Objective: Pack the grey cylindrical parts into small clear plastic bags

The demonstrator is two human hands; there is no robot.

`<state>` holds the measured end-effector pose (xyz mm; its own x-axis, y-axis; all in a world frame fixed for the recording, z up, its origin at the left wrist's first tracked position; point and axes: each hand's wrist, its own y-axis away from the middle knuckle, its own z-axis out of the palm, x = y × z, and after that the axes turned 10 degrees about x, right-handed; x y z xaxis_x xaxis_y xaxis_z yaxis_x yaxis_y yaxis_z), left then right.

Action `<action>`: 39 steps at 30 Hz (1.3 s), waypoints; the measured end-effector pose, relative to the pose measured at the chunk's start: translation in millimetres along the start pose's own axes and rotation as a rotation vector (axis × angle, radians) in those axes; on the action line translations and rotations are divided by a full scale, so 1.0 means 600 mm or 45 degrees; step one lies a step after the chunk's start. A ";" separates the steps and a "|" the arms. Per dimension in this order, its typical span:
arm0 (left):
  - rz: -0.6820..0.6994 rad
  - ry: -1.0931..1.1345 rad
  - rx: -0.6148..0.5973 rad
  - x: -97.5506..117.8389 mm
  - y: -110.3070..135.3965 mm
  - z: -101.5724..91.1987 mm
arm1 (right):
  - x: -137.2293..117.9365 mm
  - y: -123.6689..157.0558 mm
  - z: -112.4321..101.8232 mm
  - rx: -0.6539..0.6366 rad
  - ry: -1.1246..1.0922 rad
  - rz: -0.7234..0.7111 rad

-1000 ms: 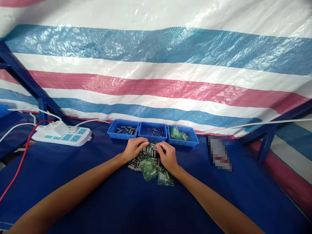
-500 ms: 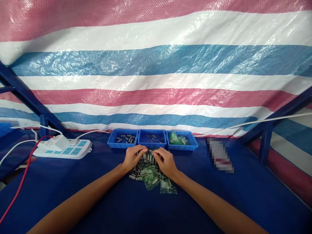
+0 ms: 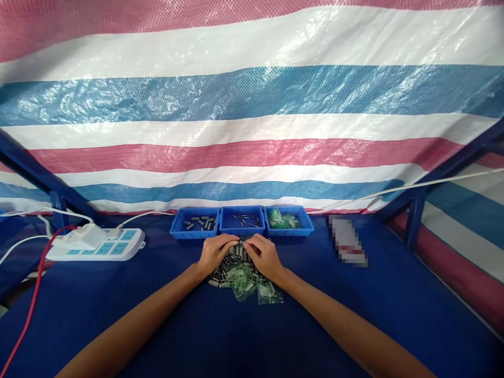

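Observation:
My left hand (image 3: 216, 255) and my right hand (image 3: 264, 256) meet over the far side of a pile of small metal pieces (image 3: 224, 274). Both are closed, thumbs pressed against fingers, with the fingertips close together. Whatever they pinch is too small and hidden to make out. Among the pile lie short grey cylinders and thin pins. Toward me, on top of it and at its edge, rest a green-tinted plastic bag (image 3: 243, 283) and a clear small bag (image 3: 270, 292), both with metal pieces inside.
Behind the hands stand three blue bins: the left bin (image 3: 193, 234) holds grey cylinders, the middle bin (image 3: 241, 231) thin pins, the right bin (image 3: 291, 232) green bags. A power strip (image 3: 134, 247) with cables lies left. A blurred object (image 3: 348, 241) lies right on the blue table (image 3: 157, 341).
My fingertips have drawn slightly closer together, the right hand shifting a little left. The whole view has shifted slightly; bins, pile and bags otherwise stay put.

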<state>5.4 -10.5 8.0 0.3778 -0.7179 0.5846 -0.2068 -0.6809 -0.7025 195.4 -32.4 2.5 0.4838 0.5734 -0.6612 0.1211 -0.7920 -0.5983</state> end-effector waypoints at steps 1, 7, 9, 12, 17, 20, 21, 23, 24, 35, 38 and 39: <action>-0.003 0.010 -0.010 0.000 0.000 0.000 | -0.001 -0.001 0.000 -0.007 0.005 0.002; -0.137 0.069 -0.042 -0.002 0.002 0.002 | -0.006 -0.005 -0.005 -0.003 0.012 0.045; -0.174 0.110 -0.028 -0.004 0.003 0.004 | -0.008 -0.006 -0.007 0.014 0.012 0.077; -0.205 0.142 -0.040 -0.007 0.006 0.006 | -0.008 -0.005 -0.009 0.013 0.012 0.101; -0.205 0.065 -0.020 -0.012 0.009 0.005 | -0.008 -0.004 -0.008 0.002 -0.015 0.096; -0.203 0.008 -0.021 -0.009 0.008 0.001 | -0.010 -0.006 -0.008 0.006 -0.031 0.108; -0.202 -0.006 -0.018 -0.007 0.007 -0.001 | -0.011 -0.007 -0.008 0.006 -0.037 0.116; -0.176 -0.048 -0.020 -0.003 0.005 -0.004 | -0.012 -0.009 -0.010 0.004 -0.053 0.132; -0.149 -0.084 -0.018 -0.001 0.004 -0.004 | -0.012 -0.009 -0.011 0.002 -0.062 0.142; 0.023 -0.157 -0.034 -0.007 0.010 0.000 | -0.007 -0.002 -0.016 -0.077 -0.120 0.173; 0.039 -0.149 -0.034 -0.007 0.010 0.001 | -0.006 -0.003 -0.015 -0.082 -0.135 0.146; 0.033 -0.149 -0.030 -0.008 0.010 0.001 | -0.006 -0.002 -0.014 -0.076 -0.142 0.130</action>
<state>2.7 -11.5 0.8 0.4749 -0.7143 0.5140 -0.2386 -0.6667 -0.7061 200.7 -35.1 9.6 0.3971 0.5066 -0.7653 0.1296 -0.8564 -0.4997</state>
